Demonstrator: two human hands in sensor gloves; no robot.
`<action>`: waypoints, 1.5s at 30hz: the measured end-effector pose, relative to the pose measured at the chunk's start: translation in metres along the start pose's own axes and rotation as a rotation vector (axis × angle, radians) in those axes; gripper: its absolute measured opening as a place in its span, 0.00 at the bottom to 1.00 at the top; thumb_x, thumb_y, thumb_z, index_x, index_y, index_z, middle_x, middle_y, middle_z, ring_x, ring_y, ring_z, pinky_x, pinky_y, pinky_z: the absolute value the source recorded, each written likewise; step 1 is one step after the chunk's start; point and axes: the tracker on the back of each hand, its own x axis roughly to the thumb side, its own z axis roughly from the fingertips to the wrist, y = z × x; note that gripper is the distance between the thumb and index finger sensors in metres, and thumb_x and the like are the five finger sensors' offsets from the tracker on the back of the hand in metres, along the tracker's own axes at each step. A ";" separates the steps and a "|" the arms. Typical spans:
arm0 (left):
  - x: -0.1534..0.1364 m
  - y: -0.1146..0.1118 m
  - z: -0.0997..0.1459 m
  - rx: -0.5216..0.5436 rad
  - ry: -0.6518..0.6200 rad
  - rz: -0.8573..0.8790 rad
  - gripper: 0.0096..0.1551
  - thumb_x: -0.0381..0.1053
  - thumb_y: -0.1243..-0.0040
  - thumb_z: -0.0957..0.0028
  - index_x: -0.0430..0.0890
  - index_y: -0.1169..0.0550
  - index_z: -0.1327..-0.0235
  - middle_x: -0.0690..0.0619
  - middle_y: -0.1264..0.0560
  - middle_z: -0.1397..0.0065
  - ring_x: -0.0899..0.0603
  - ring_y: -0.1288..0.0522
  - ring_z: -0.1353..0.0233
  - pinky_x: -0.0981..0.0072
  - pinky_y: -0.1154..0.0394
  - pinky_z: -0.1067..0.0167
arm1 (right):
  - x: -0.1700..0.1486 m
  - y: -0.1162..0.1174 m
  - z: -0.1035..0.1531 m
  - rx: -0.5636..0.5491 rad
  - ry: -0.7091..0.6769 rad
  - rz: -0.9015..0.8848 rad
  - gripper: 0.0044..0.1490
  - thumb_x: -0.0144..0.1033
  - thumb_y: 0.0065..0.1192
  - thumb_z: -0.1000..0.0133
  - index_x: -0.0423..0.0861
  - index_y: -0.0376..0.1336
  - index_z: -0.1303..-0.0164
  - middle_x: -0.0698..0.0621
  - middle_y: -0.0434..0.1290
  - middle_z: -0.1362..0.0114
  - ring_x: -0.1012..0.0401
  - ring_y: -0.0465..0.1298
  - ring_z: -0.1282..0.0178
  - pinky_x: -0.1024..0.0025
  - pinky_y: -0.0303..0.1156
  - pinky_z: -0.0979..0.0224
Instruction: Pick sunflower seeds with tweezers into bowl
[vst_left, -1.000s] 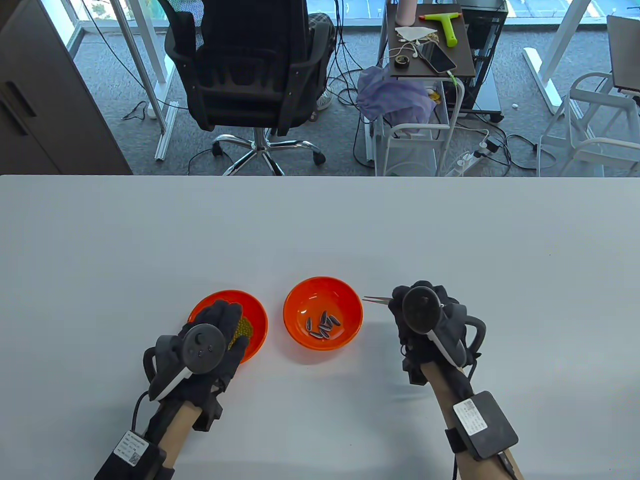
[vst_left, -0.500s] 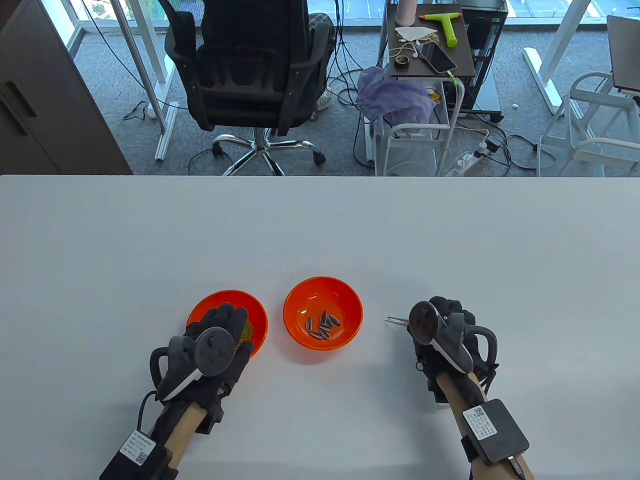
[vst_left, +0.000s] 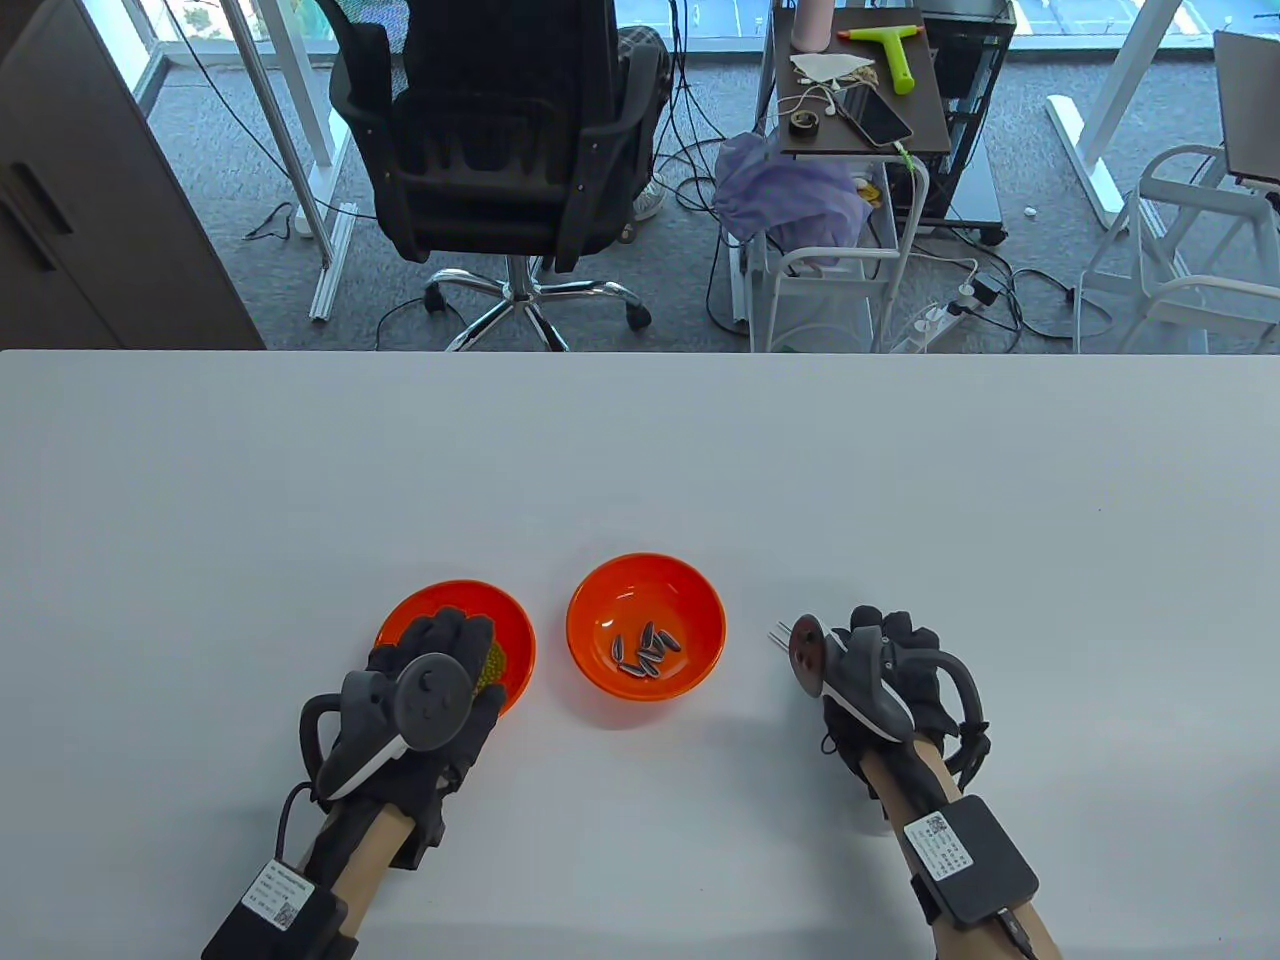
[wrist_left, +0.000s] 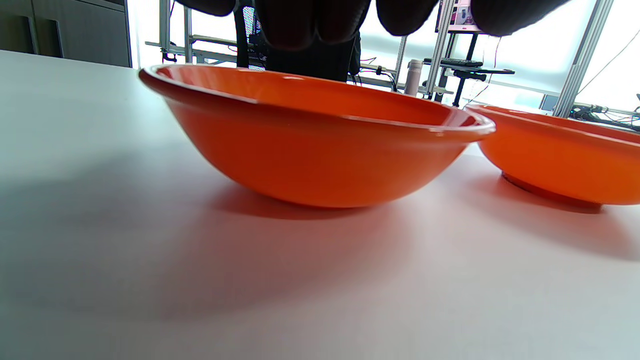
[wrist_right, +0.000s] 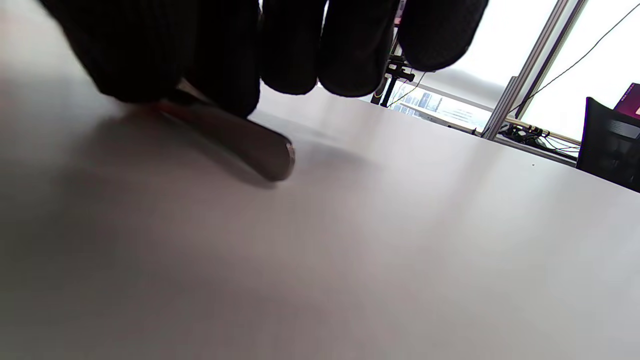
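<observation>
The middle orange bowl (vst_left: 645, 590) holds several striped sunflower seeds (vst_left: 647, 650). My right hand (vst_left: 880, 665) is to the right of it, low on the table, and grips thin metal tweezers (vst_left: 779, 635) whose tips point left toward the bowl. In the right wrist view my fingers (wrist_right: 300, 45) close around the tweezers (wrist_right: 245, 142), whose blunt end lies at the table surface. My left hand (vst_left: 440, 660) lies over the near side of the left orange bowl (vst_left: 510, 625), fingers spread, holding nothing. The left wrist view shows that bowl (wrist_left: 310, 150) from the side, fingertips (wrist_left: 310, 20) above its rim.
The left bowl holds small yellow-green bits (vst_left: 491, 660). The two bowls stand close together, as the left wrist view (wrist_left: 560, 160) shows. The white table (vst_left: 640, 450) stretches far back. A black office chair (vst_left: 500, 130) and a cart (vst_left: 860, 100) stand beyond its far edge.
My right hand has drawn back to the right and toward me, away from the seed bowl, and sunk to the table with the tweezers. My left hand slid slightly back over its bowl.
</observation>
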 end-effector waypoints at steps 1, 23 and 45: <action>0.000 0.000 0.000 0.003 0.001 0.000 0.39 0.62 0.45 0.49 0.55 0.36 0.23 0.50 0.39 0.14 0.37 0.37 0.14 0.33 0.43 0.22 | 0.000 -0.001 0.001 -0.009 -0.006 -0.011 0.32 0.54 0.70 0.60 0.58 0.73 0.45 0.57 0.67 0.27 0.50 0.69 0.24 0.46 0.65 0.22; -0.003 -0.001 -0.001 0.045 0.045 -0.013 0.44 0.67 0.47 0.50 0.57 0.45 0.20 0.53 0.50 0.12 0.40 0.49 0.11 0.35 0.53 0.21 | 0.018 -0.017 0.028 -0.069 -0.125 -0.236 0.60 0.69 0.60 0.61 0.60 0.43 0.21 0.53 0.47 0.14 0.46 0.52 0.13 0.47 0.51 0.14; 0.000 -0.004 -0.003 0.043 0.049 -0.043 0.45 0.67 0.47 0.50 0.57 0.47 0.20 0.53 0.51 0.12 0.41 0.51 0.11 0.35 0.54 0.21 | 0.008 -0.020 0.026 -0.129 -0.077 -0.180 0.62 0.72 0.57 0.62 0.61 0.39 0.21 0.54 0.42 0.13 0.46 0.48 0.12 0.46 0.47 0.14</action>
